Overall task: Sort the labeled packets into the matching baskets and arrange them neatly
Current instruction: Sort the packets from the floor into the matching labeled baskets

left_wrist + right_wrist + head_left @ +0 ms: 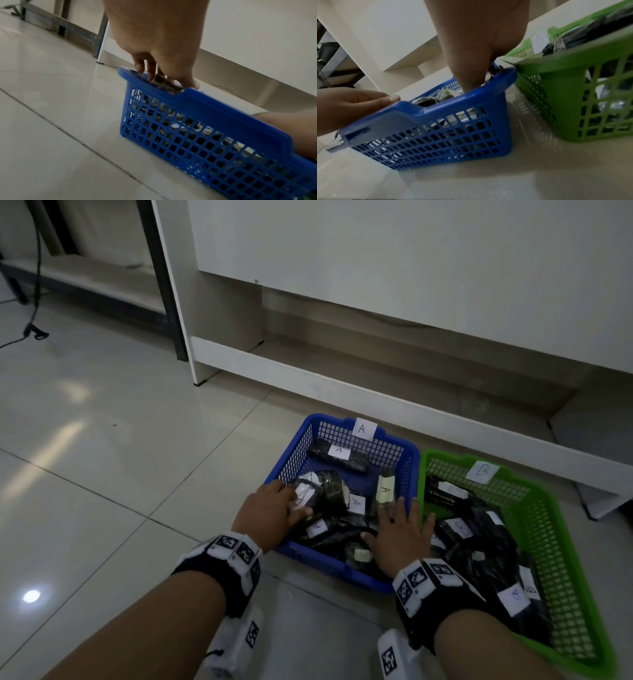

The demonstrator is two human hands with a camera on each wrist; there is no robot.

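- Glossy pale floor tiles with thin dark grout lines, mirroring a ceiling light at near left.
- Smooth white cabinet panel along the far side, raised on a flat white base rail.
- Green basket at right: rectangular, rigid plastic lattice walls, paper tag "B" on the far rim; sits on the floor with its left rim touching the neighbouring basket.
- Blue basket just left of it: same moulded grid, flared rim with notched handles, paper tag "A" on the far rim.
- Heap of black crinkly packets marked B inside the green basket, shiny film, white paper labels.
- Loose jumble of similar black packets marked A in the blue basket, labels at varied angles.
- Left hand over the near-left rim of the blue basket, fingers curled down round one dark packet, thumb on its other side.
- Right hand laid on the packets at the near-right of the blue basket, fingers spread and straight, pressing flat.
- Black fabric wristbands with white square-patterned marker blocks on both wrists.
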